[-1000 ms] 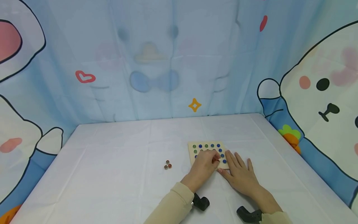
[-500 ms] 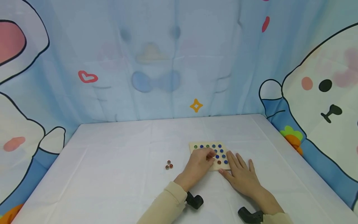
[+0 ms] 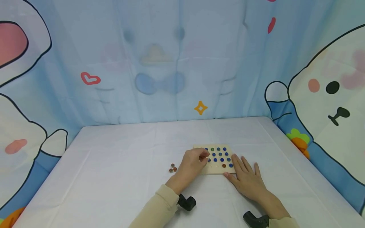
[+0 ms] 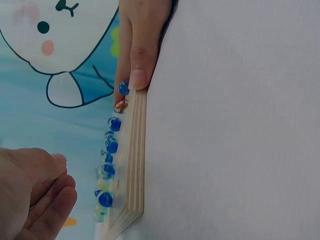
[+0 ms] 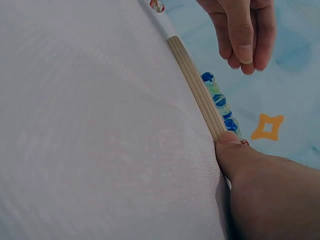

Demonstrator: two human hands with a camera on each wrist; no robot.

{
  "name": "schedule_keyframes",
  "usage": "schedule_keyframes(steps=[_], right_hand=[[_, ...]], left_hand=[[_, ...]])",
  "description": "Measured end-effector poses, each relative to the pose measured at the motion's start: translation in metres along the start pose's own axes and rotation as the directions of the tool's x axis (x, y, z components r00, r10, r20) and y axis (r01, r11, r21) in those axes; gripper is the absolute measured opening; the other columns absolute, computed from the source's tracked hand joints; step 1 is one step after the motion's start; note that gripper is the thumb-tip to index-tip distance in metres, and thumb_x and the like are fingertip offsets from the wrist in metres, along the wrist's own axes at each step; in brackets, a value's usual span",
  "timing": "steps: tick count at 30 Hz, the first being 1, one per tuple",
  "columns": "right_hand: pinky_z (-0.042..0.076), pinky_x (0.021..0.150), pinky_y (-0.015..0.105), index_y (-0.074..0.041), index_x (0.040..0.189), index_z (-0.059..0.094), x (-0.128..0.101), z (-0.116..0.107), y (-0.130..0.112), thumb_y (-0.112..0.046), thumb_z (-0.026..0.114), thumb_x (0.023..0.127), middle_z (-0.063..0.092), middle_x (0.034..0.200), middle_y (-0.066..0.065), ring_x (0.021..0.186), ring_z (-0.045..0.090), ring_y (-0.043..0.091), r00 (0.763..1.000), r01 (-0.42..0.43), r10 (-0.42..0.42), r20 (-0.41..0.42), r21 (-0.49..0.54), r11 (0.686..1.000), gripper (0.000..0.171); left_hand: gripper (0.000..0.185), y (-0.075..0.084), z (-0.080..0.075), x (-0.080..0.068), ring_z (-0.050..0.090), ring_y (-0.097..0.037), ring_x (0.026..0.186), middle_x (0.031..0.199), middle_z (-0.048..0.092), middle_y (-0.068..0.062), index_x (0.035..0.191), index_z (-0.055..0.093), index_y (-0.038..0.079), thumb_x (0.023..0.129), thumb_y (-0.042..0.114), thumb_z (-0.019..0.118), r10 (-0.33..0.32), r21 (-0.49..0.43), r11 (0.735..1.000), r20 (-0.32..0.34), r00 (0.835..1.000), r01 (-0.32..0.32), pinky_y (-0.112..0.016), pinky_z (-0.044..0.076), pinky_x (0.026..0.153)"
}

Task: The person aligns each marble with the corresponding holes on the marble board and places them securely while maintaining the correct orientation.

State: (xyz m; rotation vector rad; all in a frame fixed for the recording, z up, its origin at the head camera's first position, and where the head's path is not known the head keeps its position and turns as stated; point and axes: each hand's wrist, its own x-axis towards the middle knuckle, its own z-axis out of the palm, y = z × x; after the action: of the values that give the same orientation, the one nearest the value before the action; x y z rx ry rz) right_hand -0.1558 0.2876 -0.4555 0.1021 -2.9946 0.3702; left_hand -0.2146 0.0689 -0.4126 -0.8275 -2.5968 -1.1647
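A square wooden board (image 3: 213, 171) lies on the white table, its holes filled with blue and green marbles and one red marble (image 3: 223, 165). My left hand (image 3: 194, 163) hovers over the board's left part with fingers loosely curled; the left wrist view shows nothing between thumb and fingers (image 4: 47, 197). My right hand (image 3: 246, 179) lies flat on the table to the right. Its thumb (image 4: 137, 75) presses against the board's near right corner. The board's layered edge (image 5: 195, 90) shows in the right wrist view, with the left hand (image 5: 245, 30) above it.
Three loose reddish marbles (image 3: 172, 168) sit on the white tablecloth (image 3: 119, 164) left of the board. A blue cartoon curtain (image 3: 176, 63) closes off the back and both sides. Black wrist mounts (image 3: 186, 202) show near the front edge.
My left hand has moved from the board's right part to its left, uncovering the red marble in the near row. The right hand has stayed in place.
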Motion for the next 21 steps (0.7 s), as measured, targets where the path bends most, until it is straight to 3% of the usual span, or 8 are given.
schedule_keyframes(steps=[15,21], right_hand=[[-0.003,0.113,0.074,0.003,0.155,0.02,0.002,0.002,0.001,-0.062,0.048,0.095,0.021,0.161,0.026,0.148,0.014,0.049,1.0,0.005,-0.005,-0.004,0.01,1.0,0.093],[-0.002,0.113,0.074,0.004,0.155,0.02,0.001,0.001,0.0,-0.06,0.049,0.095,0.022,0.16,0.027,0.148,0.014,0.049,1.0,0.005,-0.005,-0.005,0.01,1.0,0.092]], left_hand=[[0.016,-0.025,-0.027,-0.016,0.067,-0.012,0.087,0.1,0.074,-0.005,0.105,0.071,0.004,0.089,0.003,0.07,0.019,-0.014,1.0,-0.053,0.998,-0.02,-0.019,0.055,0.078],[0.016,-0.033,-0.036,-0.021,0.068,-0.013,0.088,0.099,0.074,-0.004,0.105,0.072,0.005,0.09,0.005,0.071,-0.009,-0.024,1.0,-0.075,0.997,0.007,-0.023,0.057,0.079]])
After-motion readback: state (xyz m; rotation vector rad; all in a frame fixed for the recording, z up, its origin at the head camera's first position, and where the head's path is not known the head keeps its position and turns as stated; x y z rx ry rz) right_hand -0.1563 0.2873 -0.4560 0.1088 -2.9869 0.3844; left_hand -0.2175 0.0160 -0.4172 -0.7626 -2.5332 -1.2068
